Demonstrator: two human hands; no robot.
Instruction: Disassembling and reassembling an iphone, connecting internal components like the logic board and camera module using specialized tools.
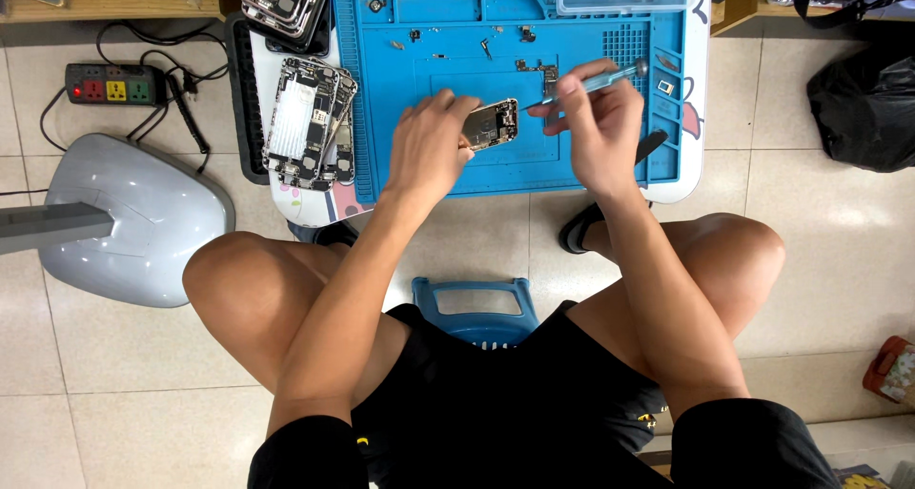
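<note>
My left hand [431,138] grips an opened phone chassis [493,123] and holds it tilted over the blue work mat [419,165]. My right hand [593,119] holds a slim blue screwdriver [610,77] whose tip points left at the chassis's right end. Small screws and loose metal parts [534,68] lie on the mat beyond the hands.
A pile of stripped phone housings [310,122] lies at the mat's left, with more [284,3] above. A power strip [112,84] and a grey fan base [133,217] stand on the tiled floor to the left. A black bag [867,103] sits right. I sit on a blue stool [474,308].
</note>
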